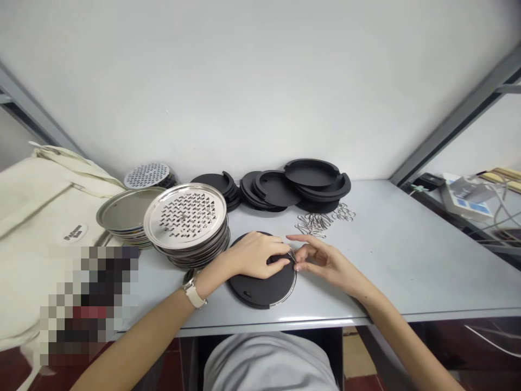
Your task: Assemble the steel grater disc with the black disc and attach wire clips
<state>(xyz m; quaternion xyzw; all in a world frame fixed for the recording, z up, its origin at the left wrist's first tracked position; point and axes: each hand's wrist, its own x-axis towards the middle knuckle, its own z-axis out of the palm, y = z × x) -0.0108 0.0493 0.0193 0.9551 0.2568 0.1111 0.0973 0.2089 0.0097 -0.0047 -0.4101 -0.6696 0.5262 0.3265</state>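
Left hand (256,255) and right hand (328,264) pinching a metal clip (292,255) over a silver-edged black disc (264,289).

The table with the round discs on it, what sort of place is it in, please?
Likely a small workshop: stacked perforated metal discs, black round trays and a pile of wire clips.

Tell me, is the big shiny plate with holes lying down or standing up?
Lying down: the shiny plate rests on a stack, face up.

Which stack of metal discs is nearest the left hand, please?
The front stack, shiny and perforated on top; the plain-topped stack and rear perforated one sit farther away.
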